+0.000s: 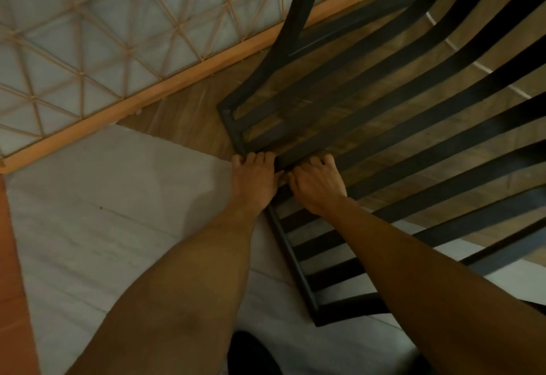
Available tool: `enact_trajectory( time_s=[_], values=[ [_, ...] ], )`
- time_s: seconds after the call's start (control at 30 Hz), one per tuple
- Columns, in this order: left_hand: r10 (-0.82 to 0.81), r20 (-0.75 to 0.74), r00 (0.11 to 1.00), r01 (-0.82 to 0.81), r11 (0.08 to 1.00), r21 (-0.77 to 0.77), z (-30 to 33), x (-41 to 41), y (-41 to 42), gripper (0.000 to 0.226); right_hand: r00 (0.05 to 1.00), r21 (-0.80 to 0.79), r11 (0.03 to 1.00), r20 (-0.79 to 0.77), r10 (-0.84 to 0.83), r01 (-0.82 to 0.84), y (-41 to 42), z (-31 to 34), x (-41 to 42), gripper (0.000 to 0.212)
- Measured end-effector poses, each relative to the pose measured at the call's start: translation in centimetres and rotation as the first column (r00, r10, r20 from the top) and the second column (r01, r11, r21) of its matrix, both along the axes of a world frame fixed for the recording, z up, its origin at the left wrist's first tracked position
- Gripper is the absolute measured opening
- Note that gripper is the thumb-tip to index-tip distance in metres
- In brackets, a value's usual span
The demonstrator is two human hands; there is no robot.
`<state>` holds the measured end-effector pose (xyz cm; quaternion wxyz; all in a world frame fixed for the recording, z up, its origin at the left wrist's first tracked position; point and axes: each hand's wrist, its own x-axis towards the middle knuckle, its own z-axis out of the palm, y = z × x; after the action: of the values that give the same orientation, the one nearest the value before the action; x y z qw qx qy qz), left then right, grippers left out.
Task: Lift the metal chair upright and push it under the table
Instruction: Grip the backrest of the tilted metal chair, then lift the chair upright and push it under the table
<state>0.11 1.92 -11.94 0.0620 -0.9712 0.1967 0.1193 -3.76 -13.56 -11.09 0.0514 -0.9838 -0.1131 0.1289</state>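
Metal chair [393, 103]: black slats, legs cut off by the frame edge.
Left hand [254, 178]: fingers curled over the top rail.
Right hand [317, 182]: gripping the same rail, fingertips hidden.

This looks like a room in a home or a small café, seen from above. The floor [88, 227] has pale stone tiles, and beside them lies a brown wooden part [192, 120]. A table [189, 70] with a light wood frame and a woven cane top under glass stands on it. A black metal chair [384, 114] with flat slats is just beside the table.
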Motion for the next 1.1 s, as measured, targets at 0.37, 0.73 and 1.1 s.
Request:
enact_trajectory(
  time_s=[0.37,0.73,1.1],
  values=[
    [0.033,-0.164,0.986,-0.049,0.994,-0.095,6.7,-1.1,-0.4,0.033,0.999,0.094,0.995,0.02,-0.03,0.028,-0.9,5.4,-0.9,0.034],
    [-0.059,-0.138,0.989,0.031,0.981,-0.193,28.3,-3.7,-4.0,0.034,0.987,0.154,0.975,-0.051,-0.155,0.162,-5.3,24.2,-3.0,0.041],
    [-0.3,0.041,0.953,0.297,0.902,-0.313,43.5,-2.3,-9.7,0.028,0.974,0.389,0.894,-0.136,-0.184,0.223,-11.8,39.4,-3.3,0.036]
  ],
)
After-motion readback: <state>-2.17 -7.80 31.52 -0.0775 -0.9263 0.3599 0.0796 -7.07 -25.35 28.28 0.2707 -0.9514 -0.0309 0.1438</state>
